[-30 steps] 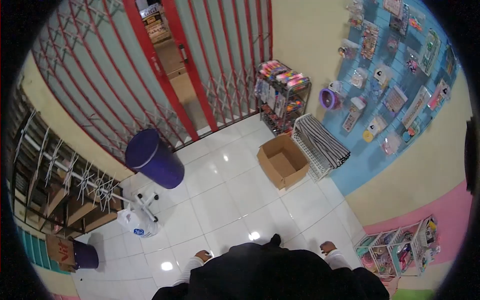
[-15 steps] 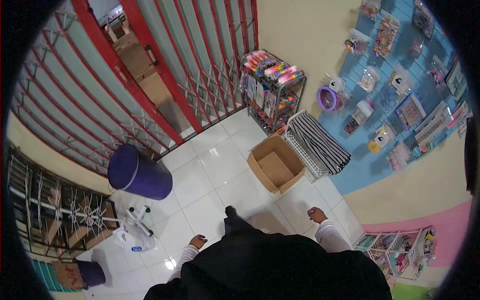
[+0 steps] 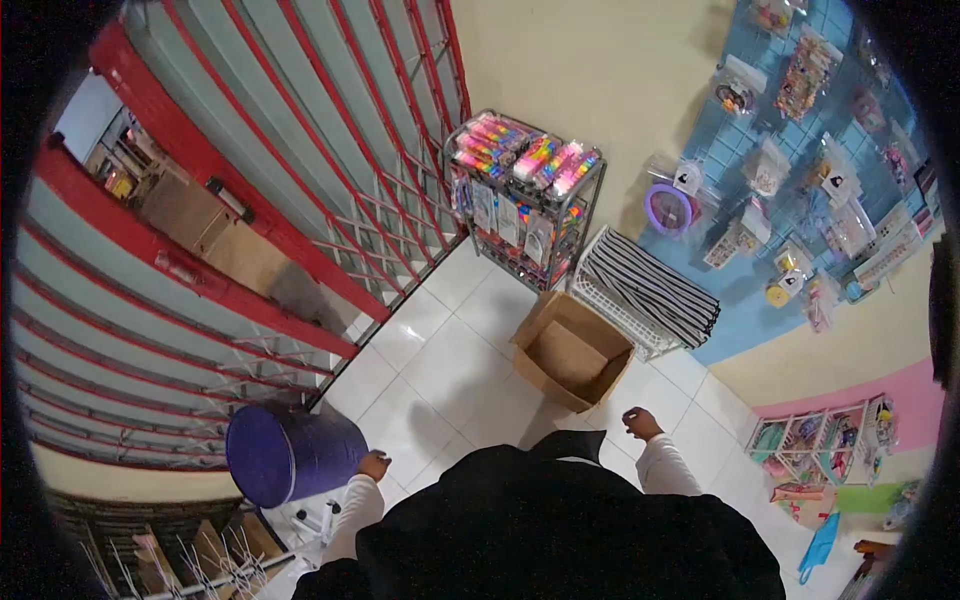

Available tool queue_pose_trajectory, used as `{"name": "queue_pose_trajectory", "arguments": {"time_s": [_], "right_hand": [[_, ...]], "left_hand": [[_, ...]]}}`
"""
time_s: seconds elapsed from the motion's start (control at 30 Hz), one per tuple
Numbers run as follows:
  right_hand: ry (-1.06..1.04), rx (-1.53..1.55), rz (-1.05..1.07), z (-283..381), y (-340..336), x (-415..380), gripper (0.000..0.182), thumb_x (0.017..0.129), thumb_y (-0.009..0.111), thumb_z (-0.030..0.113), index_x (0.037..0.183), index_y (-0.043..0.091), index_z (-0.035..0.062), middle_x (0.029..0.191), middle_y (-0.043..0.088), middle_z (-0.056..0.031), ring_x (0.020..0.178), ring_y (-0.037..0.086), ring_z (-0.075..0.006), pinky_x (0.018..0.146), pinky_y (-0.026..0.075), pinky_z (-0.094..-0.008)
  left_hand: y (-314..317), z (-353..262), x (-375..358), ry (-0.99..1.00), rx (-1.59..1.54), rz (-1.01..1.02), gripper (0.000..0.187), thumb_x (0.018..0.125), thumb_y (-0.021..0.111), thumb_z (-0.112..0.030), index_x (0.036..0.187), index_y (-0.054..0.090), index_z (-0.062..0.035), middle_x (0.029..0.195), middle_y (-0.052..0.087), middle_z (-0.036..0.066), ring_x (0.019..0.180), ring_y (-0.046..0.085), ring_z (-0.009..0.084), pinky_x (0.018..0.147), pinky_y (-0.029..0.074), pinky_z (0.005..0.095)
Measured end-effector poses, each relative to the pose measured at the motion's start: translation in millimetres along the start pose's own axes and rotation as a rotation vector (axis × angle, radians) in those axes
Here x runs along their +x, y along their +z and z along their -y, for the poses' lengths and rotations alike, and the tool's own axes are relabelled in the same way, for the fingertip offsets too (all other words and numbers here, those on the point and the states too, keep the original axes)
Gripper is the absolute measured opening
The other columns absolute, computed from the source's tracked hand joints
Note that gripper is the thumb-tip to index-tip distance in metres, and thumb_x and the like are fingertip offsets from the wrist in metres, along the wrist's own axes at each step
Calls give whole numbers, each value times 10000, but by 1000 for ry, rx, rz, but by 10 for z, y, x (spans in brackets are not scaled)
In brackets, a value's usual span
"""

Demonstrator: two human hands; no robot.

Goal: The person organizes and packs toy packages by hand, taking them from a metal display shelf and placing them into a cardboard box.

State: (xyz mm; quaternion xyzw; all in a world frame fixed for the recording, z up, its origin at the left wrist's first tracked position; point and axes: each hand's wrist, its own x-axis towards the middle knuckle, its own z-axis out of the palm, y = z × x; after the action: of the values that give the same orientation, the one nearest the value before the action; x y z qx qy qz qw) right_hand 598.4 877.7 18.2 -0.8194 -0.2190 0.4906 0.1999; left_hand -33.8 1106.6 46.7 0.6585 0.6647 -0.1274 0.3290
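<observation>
The head view has both hands low in the near part, neither seen holding anything. The right hand [image 3: 643,423] hangs with its fingers loosely bent and parted, off the near right side of the cardboard box [image 3: 560,355], near it but apart. From that hand the box lies far and to the left, open top up, its longer axis running from far left to near right. Of the two hands the right is plainly nearer the box. The left hand [image 3: 373,465] is well apart from it, just beside the right side of the purple bin [image 3: 320,455]; I cannot tell whether they touch, or how far its fingers are parted.

Just beyond the box, on its far right, stands a white basket [image 3: 655,338] bearing a striped cloth [image 3: 655,290], lined up with the box's longer axis. Farther off are a rack [image 3: 553,210] of colourful packs and, to the left, the red gate [image 3: 290,228].
</observation>
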Motion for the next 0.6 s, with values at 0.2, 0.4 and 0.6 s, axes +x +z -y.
{"name": "queue_pose_trajectory", "arguments": {"time_s": [0.2,0.4,0.6], "right_hand": [[-396,174,-257,812,71,975,379,819,614,277,1101,484,61,834,585,-50,648,558,-116,497,434,-262],[-255,506,-308,2737,-379,1046,544,804,654,306,1197,410,18,894,573,-121,696,560,-170,575,483,-314],[-592,368,-673,3841,-647,1978,564,781,675,337,1160,465,-25,836,592,-107,699,569,-162,600,476,-281]], "left_hand": [[-615,-1212,867,277,-363,-79,291,799,637,-205,1035,593,-40,971,642,128,904,620,227,789,487,317],[-1082,-1947,1143,503,-351,-8,290,817,629,-173,1059,572,-24,1000,618,135,866,621,230,750,500,319],[-1368,-1657,1814,297,-448,-103,292,796,652,-164,1042,581,-24,975,642,128,784,633,198,714,505,303]]}}
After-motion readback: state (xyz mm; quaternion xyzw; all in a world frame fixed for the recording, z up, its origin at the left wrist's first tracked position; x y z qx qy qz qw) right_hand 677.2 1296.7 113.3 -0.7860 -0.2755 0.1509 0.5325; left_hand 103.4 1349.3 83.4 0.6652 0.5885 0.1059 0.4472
